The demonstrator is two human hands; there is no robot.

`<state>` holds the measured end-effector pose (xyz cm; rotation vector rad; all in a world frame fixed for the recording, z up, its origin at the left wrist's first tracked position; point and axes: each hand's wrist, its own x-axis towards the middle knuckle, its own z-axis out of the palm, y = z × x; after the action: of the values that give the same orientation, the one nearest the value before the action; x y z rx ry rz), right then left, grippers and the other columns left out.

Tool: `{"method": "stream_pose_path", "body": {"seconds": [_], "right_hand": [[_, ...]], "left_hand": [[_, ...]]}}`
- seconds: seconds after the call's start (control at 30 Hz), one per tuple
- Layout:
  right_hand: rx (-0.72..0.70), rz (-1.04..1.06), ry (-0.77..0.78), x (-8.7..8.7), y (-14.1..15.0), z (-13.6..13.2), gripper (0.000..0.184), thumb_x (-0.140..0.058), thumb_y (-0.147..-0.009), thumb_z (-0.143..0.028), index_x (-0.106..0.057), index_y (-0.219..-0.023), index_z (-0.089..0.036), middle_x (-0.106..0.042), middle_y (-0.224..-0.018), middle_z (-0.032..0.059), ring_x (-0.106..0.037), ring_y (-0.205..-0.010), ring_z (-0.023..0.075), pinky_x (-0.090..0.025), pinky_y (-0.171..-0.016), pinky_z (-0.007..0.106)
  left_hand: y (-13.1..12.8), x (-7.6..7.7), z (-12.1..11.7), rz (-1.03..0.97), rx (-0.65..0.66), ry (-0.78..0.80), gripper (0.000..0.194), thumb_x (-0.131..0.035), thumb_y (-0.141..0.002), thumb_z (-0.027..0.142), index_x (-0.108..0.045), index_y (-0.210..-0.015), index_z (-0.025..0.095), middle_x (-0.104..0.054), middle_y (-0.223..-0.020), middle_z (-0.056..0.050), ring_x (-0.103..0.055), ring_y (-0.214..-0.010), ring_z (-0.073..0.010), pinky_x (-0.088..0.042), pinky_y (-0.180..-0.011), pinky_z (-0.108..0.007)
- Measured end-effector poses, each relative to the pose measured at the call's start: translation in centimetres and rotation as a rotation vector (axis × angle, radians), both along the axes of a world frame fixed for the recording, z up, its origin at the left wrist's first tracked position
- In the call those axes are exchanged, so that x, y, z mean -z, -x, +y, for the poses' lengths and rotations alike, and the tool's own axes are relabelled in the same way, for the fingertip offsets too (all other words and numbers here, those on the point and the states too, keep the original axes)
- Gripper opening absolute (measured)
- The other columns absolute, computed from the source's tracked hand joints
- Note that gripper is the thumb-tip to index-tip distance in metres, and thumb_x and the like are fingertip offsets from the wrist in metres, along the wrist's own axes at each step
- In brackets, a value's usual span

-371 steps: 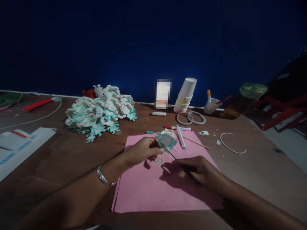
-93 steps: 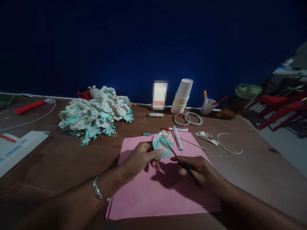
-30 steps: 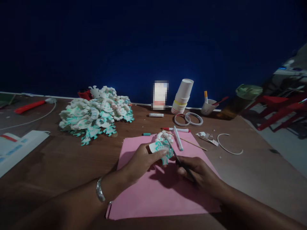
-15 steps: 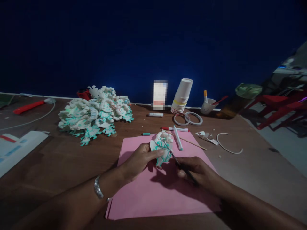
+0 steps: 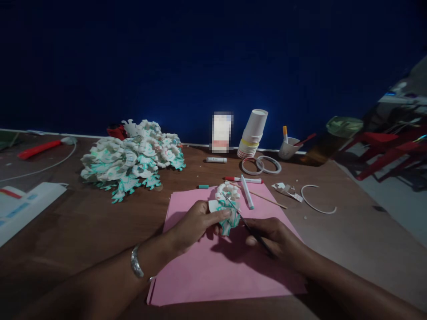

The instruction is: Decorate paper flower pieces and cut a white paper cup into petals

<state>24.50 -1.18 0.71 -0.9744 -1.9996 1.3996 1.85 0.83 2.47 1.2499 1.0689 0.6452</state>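
My left hand point(image 5: 196, 222) pinches a white paper piece point(image 5: 227, 223) with green marker lines, thumb on top of it. Scissors point(image 5: 248, 225) are in my closed right hand point(image 5: 276, 238); their thin dark blades reach up and left to the edge of the paper. Fingers cover most of the handles. Both hands are above a stack of pink paper sheets point(image 5: 200, 275). Just behind the held piece lies a ring-like white paper cutout point(image 5: 230, 190). A white marker point(image 5: 247, 192) rests beside it, partly on the pink sheets.
A large heap of green-and-white paper cutouts point(image 5: 133, 158) stands at the left. Stacked paper cups point(image 5: 253, 133), two tape-like rings point(image 5: 269, 165), a red-capped marker point(image 5: 245, 180) and a cup with tools point(image 5: 289, 149) are behind. Paper scraps point(image 5: 288, 191) and a curved white strip point(image 5: 318, 209) lie right.
The paper piece has been turned in my left hand over the last seconds, and its outline is now trimmed, with legs showing. Loose scraps have appeared at the right. In the last half second it tilts slightly.
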Motion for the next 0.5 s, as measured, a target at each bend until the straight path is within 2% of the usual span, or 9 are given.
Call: {"method": "stream_pose_path", "body": {"seconds": [0.17, 0.33, 0.5], "right_hand": [[0.009, 0.01, 0.021, 0.13, -0.06, 0.03, 0.032, -0.059, -0.096, -0.043, -0.069, -0.094, -0.012, -0.046, -0.07, -0.0031, -0.033, -0.061, 0.0104, -0.036, -0.057, 0.021], [-0.029, 0.024, 0.056, 0.39, -0.12, 0.08, 0.032, -0.062, -0.095, -0.044, -0.069, -0.095, -0.013, -0.048, -0.072, -0.0031, -0.036, -0.064, 0.0108, -0.035, -0.058, 0.02], [-0.038, 0.014, 0.082, 0.17, -0.07, 0.03, 0.035, -0.06, -0.095, -0.047, -0.069, -0.093, -0.013, -0.049, -0.073, -0.0017, -0.038, -0.066, 0.0123, -0.038, -0.059, 0.021]], "left_hand": [[0.13, -0.09, -0.07, 0.037, -0.076, -0.054, 0.035, -0.059, -0.087, 0.046, -0.064, -0.07, 0.016, -0.057, -0.051, 0.002, -0.044, -0.04, -0.0066, -0.024, -0.034, -0.016], [0.1, -0.66, -0.14, 0.066, -0.047, -0.115, 0.036, -0.057, -0.088, 0.04, -0.059, -0.061, 0.016, -0.054, -0.051, 0.002, -0.042, -0.041, -0.0061, -0.025, -0.035, -0.017], [0.14, -0.6, -0.08, 0.095, -0.059, -0.132, 0.037, -0.058, -0.088, 0.039, -0.058, -0.059, 0.016, -0.053, -0.048, 0.003, -0.038, -0.036, -0.0052, -0.026, -0.036, -0.018]]}}
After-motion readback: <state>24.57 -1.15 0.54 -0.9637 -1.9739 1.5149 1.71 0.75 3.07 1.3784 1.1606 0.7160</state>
